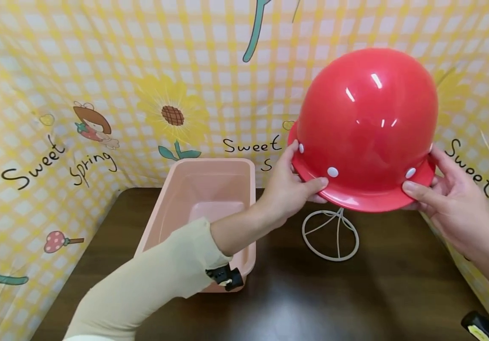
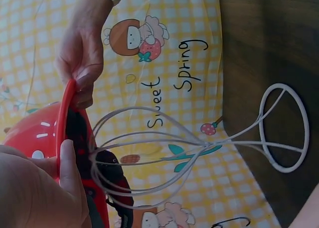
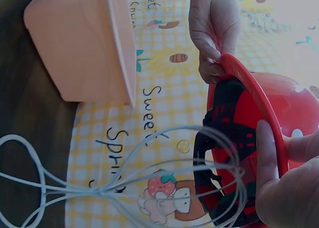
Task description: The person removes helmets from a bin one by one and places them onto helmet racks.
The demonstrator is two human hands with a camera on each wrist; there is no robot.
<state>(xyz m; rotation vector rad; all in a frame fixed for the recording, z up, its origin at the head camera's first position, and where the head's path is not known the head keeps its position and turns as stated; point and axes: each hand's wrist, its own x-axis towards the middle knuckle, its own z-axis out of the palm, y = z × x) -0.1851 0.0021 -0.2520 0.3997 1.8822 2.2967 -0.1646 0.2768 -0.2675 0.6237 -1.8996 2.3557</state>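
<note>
A glossy red hard hat [image 1: 368, 118] with white rivets is held up by both hands over a white wire stand [image 1: 330, 258]. My left hand [image 1: 284, 184] grips the brim at its left side, thumb on top and fingers beneath. On the opposite side my right hand [image 1: 457, 199] pinches the brim the same way. Both wrist views show the black inner harness [image 3: 227, 113] under the shell. The stand's rounded wire top [image 2: 144, 158] reaches up to the hat's open underside, while its ring base rests on the table. In the head view the hat hides that top.
A pink plastic bin [image 1: 250, 199] stands on the dark wooden table [image 1: 312, 303], left of the stand and partly behind my left forearm. Yellow checked cloth [image 1: 227, 85] with printed flowers and lettering hangs around the back and sides. Small black cameras [image 1: 227, 277] are strapped at the wrists.
</note>
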